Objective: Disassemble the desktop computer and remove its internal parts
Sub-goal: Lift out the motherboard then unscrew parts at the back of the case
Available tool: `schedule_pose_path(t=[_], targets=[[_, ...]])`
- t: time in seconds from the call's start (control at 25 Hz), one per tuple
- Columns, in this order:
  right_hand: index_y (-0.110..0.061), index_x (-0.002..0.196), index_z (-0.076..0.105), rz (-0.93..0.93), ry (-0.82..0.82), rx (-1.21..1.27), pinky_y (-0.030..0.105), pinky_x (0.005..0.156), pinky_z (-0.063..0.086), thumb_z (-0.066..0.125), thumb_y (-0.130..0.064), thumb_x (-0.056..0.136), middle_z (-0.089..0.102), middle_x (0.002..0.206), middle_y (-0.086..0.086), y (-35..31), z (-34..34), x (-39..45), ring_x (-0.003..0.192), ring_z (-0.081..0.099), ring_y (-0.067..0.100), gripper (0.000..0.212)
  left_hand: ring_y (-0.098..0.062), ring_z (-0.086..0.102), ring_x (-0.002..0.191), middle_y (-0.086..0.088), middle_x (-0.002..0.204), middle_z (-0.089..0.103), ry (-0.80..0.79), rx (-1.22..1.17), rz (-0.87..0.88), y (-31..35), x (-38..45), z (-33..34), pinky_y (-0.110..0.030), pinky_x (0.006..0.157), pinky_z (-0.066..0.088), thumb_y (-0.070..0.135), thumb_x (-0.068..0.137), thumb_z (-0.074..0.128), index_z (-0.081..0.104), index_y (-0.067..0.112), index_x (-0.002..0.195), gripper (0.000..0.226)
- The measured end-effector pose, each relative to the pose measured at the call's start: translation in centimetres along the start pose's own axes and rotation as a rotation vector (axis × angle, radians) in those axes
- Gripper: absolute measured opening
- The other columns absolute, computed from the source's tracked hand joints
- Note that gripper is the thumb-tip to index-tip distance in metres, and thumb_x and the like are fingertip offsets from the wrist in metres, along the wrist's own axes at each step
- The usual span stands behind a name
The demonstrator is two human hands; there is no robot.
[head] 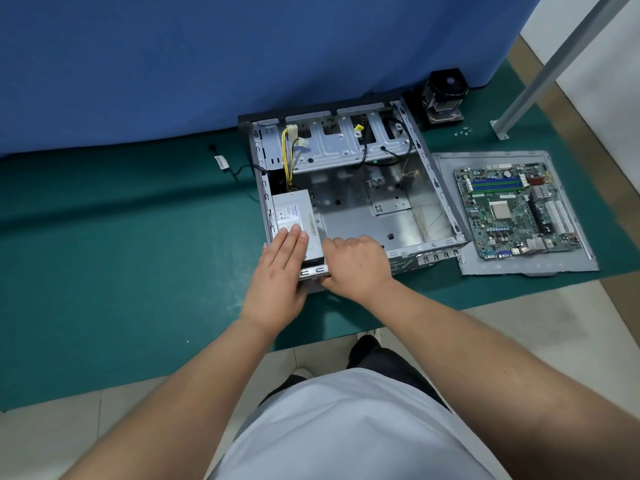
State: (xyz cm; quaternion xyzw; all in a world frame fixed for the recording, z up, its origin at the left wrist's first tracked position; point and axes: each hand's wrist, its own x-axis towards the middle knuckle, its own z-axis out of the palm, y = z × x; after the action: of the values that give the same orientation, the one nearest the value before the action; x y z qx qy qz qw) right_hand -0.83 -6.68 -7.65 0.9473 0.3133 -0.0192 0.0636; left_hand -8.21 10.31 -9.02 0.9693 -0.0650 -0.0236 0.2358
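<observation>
Green mat [121, 237] covers the floor under everything, blue curtain [173, 64] hangs along its far edge

Open computer case [349, 199] lies flat on the mat, directly under and ahead of both hands, interior mostly bare metal. Drive cage [346, 140] spans its far end, black and yellow cables [286, 154] draped over it

Grey side panel [568, 258] lies on the mat to the right of the right hand, just beside the case, with the motherboard [516, 209] flat on top

Power supply [294, 220] sits in the case's near-left corner. Left hand [280, 275]: grip apart, fingers straight and flat on the top of the power supply. Right hand [356, 265]: just beside the left, fingers curled down over the case's near rim next to the power supply; whether that grip is clamped on anything, can't tell

CPU cooler [445, 95] stands on the mat far ahead-right of the right hand, past the case's far corner. A few loose screws [463, 133] lie just right of it
</observation>
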Motion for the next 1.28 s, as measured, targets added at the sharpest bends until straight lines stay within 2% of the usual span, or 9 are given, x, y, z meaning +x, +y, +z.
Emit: schedule_pose_path(t=[0.12,0.2,0.36,0.44,0.64,0.84,0.92,1.08,1.28], targets=[[-0.017,0.11,0.055,-0.049,-0.112,0.111,0.038,0.076,0.044,0.054,-0.081,0.074,0.066,0.098,-0.001,0.8,-0.8,0.2,0.088,0.065,0.023,0.073,-0.008,-0.006,0.158,0.009,0.172,0.004,-0.134,-0.133,0.017,-1.4,-0.1,-1.6,-0.041,0.129,0.012,0.035,0.089,0.047,0.02,0.02,0.164,0.082],[-0.02,0.114,0.052,-0.093,-0.237,0.209,0.039,0.08,0.042,0.057,-0.079,0.074,0.062,0.102,-0.004,1.6,-1.4,0.3,0.095,0.061,0.022,0.072,-0.002,0.0,0.156,0.019,0.17,0.011,-0.132,-0.148,-0.009,-2.2,0.4,-2.6,-0.038,0.127,0.014,0.045,0.089,0.035,0.026,0.029,0.163,0.076],[-0.028,0.134,0.051,-0.064,-0.564,0.703,0.033,0.089,0.048,0.07,-0.048,0.083,0.057,0.114,-0.013,4.8,-3.6,2.2,0.108,0.059,0.013,0.058,-0.006,0.007,0.156,0.017,0.169,0.021,-0.03,-0.074,-0.157,-2.0,3.6,-3.3,-0.045,0.124,0.02,0.046,0.103,0.041,0.035,0.03,0.159,0.058],[-0.025,0.138,0.056,0.001,-0.469,0.881,0.031,0.101,0.05,0.068,-0.032,0.091,0.063,0.121,-0.013,6.7,-4.8,4.5,0.109,0.061,0.006,0.049,-0.007,0.001,0.157,0.015,0.17,0.015,-0.01,-0.073,-0.272,-1.4,5.9,-3.2,-0.047,0.124,0.018,0.044,0.105,0.042,0.031,0.03,0.16,0.058],[-0.018,0.118,0.068,0.154,-0.114,0.85,0.035,0.096,0.052,0.063,-0.032,0.098,0.067,0.109,-0.005,8.7,-6.4,12.9,0.097,0.061,0.011,0.025,-0.011,0.002,0.158,0.011,0.17,0.02,0.101,0.01,-0.371,-0.2,8.1,-2.0,-0.047,0.126,0.021,0.049,0.105,0.034,0.029,0.029,0.161,0.059],[-0.031,0.099,0.064,0.314,-0.249,0.757,0.042,0.092,0.033,0.056,-0.069,0.086,0.061,0.114,-0.004,4.9,-4.8,19.2,0.115,0.046,0.024,0.042,-0.008,0.005,0.158,0.014,0.167,0.028,0.154,0.002,-0.412,-0.4,8.6,-1.7,-0.042,0.123,0.03,0.045,0.108,0.037,0.037,0.031,0.158,0.053],[-0.029,0.097,0.061,0.36,-0.177,0.723,0.043,0.087,0.026,0.055,-0.075,0.08,0.057,0.111,-0.004,2.9,-3.7,19.8,0.113,0.042,0.025,0.049,-0.008,0.008,0.158,0.014,0.166,0.03,0.177,0.002,-0.418,-0.5,8.8,-1.4,-0.04,0.118,0.033,0.044,0.107,0.04,0.04,0.03,0.157,0.052],[-0.031,0.087,0.05,0.371,-0.008,0.782,0.038,0.079,0.016,0.053,-0.048,0.089,0.056,0.105,-0.01,1.8,-2.3,19.4,0.107,0.04,0.02,0.018,-0.004,0.003,0.157,0.014,0.167,0.029,0.167,0.002,-0.424,-0.4,8.7,-1.2,-0.042,0.114,0.037,0.047,0.106,0.037,0.039,0.03,0.157,0.053],[-0.031,0.084,0.053,0.089,-0.117,1.027,0.035,0.089,0.023,0.051,-0.038,0.095,0.053,0.085,-0.018,4.2,-2.5,16.8,0.103,0.041,0.007,0.013,-0.009,0.003,0.158,0.01,0.168,0.027,0.169,-0.036,-0.396,-0.3,8.7,-1.4,-0.041,0.121,0.031,0.043,0.107,0.039,0.036,0.026,0.159,0.055]])
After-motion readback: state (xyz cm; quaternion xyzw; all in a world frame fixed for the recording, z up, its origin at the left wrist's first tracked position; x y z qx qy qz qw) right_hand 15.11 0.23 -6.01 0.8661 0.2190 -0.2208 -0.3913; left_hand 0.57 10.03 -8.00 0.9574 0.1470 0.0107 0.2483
